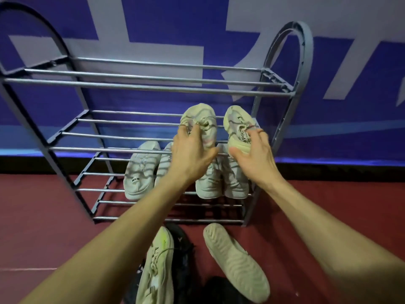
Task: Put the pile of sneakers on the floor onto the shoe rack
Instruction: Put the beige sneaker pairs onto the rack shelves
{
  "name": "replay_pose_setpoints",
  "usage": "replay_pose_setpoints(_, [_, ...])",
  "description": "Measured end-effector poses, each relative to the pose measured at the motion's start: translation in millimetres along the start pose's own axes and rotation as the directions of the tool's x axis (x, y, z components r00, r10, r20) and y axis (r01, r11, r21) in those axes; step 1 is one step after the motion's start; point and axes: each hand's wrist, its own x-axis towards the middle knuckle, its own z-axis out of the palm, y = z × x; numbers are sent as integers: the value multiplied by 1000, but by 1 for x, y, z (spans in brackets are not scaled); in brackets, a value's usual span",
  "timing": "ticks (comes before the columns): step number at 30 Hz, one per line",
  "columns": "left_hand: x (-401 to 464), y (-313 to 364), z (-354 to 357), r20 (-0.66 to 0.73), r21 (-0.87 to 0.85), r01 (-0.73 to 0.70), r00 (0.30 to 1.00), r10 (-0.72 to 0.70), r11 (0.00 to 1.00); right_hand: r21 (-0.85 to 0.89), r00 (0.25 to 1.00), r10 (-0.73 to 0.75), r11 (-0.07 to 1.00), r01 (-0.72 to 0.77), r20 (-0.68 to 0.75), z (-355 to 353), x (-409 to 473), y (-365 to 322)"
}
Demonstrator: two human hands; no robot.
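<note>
A grey metal shoe rack (153,86) with three tiers of bars stands against the wall. On its middle tier, at the right, sit two cream sneakers. My left hand (190,152) grips the left cream sneaker (200,115) by its laces and tongue. My right hand (254,154) holds the right cream sneaker (236,126) at its heel and collar. On the bottom tier rest pale grey sneakers, one pair at the left (140,170) and one pair at the right (221,183), partly hidden by my hands.
On the red floor in front of the rack lie a cream and neon-yellow sneaker (156,266), a black sneaker (182,244) and a beige sneaker on its side, sole showing (236,260). A blue and white banner (197,23) covers the wall behind.
</note>
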Motion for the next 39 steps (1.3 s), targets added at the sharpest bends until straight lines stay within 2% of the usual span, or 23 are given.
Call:
replay_pose_setpoints(2, [16,17,14,36,-33,65,997,-64,997,-119,1000,6,993,-4,11,6,13,1])
replay_pose_setpoints(5, [35,32,33,135,146,145,977,-165,979,-275,999,4,961,-14,-39,14,19,4])
replay_pose_setpoints(8, [42,31,39,165,150,176,966,-200,973,-218,999,-21,976,10,-49,17,18,9])
replay_pose_setpoints(11, [41,23,33,207,18,156,966,-156,988,-233,993,-61,972,35,-105,16,7,4])
replay_pose_setpoints(14, [11,10,27,152,-139,75,987,-54,987,-26,916,-159,987,161,-368,25,-36,-2])
replay_pose_setpoints(16, [-26,-6,29,6,-129,-44,999,45,991,115,878,-133,971,207,-460,42,-75,11])
replay_pose_setpoints(18, [-72,-24,35,-156,-104,-138,980,121,985,130,934,-28,988,79,-356,69,-106,42])
replay_pose_setpoints(20, [-112,-46,47,-210,-54,-164,966,149,985,22,986,162,987,-162,-40,99,-123,86])
replay_pose_setpoints(21, [-128,-59,53,-175,-31,-136,976,128,990,-126,942,296,952,-278,158,112,-131,106])
replay_pose_setpoints(23, [-155,-91,69,-30,40,-10,999,11,999,-414,749,529,833,-367,399,136,-150,138])
replay_pose_setpoints(24, [-166,-104,75,53,115,54,997,-61,992,-471,662,587,798,-376,466,143,-158,148])
replay_pose_setpoints(25, [-174,-115,79,130,199,110,982,-138,974,-482,617,607,788,-384,501,147,-163,152])
replay_pose_setpoints(27, [-184,-127,81,191,323,253,926,-324,912,-512,616,610,781,-358,499,148,-159,151])
replay_pose_setpoints(29, [-190,-134,76,137,415,421,847,-513,807,-563,649,605,765,-313,461,146,-147,146])
replay_pose_setpoints(31, [-199,-150,68,105,441,578,726,-679,687,-528,691,555,799,-288,463,147,-142,136])
replay_pose_setpoints(32, [-202,-158,65,134,409,663,636,-760,627,-496,725,503,830,-255,470,150,-143,131])
replay_pose_setpoints(34, [-209,-167,59,308,247,807,459,-833,536,-409,839,319,903,-129,440,160,-153,121])
replay_pose_setpoints(35, [-213,-167,56,400,165,853,401,-824,495,-323,902,178,945,-46,394,164,-160,116])
replay_pose_setpoints(36, [-218,-167,52,449,102,884,369,-814,456,-217,937,47,976,31,345,165,-165,113])
replay_pose_setpoints(37, [-222,-170,51,468,50,896,369,-803,440,-135,949,-62,985,108,308,165,-168,110])
replay_pose_setpoints(39, [-228,-178,49,448,-58,886,434,-782,459,-113,909,-226,953,281,351,165,-169,113])
